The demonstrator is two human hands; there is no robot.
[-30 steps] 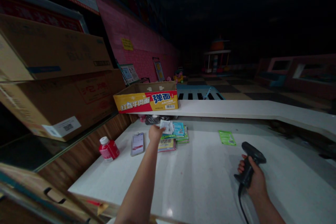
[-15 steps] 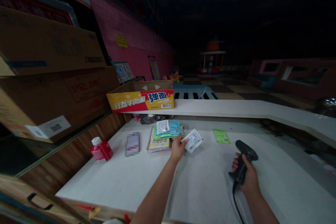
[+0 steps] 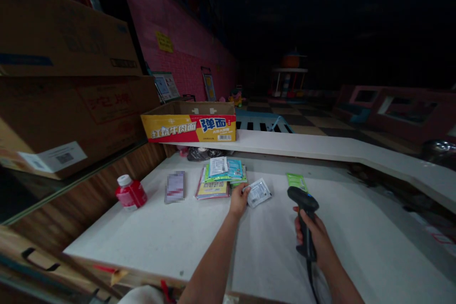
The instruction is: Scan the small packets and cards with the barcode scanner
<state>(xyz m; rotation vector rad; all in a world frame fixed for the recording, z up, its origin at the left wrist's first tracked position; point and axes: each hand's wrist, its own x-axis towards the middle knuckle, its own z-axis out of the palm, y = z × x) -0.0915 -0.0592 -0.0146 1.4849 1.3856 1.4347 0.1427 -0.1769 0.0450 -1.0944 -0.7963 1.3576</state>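
Observation:
My left hand (image 3: 238,200) pinches the corner of a small white packet (image 3: 259,192) that lies on the white counter (image 3: 199,242), just right of a pile of coloured packets (image 3: 220,176). My right hand (image 3: 313,240) is wrapped round the handle of a black barcode scanner (image 3: 303,211). The scanner's head is raised and sits close to the white packet, a little to its right. A green packet (image 3: 296,181) lies flat just behind the scanner.
A red bottle with a white cap (image 3: 130,194) and a phone (image 3: 175,186) lie left of the pile. A yellow and red noodle carton (image 3: 189,121) stands on the raised ledge (image 3: 320,145). Large cardboard boxes (image 3: 67,90) are stacked at the left. The room beyond is dark.
My left hand took a white packet from the pile and drew it right onto the counter. My right hand brought the scanner left, toward that packet.

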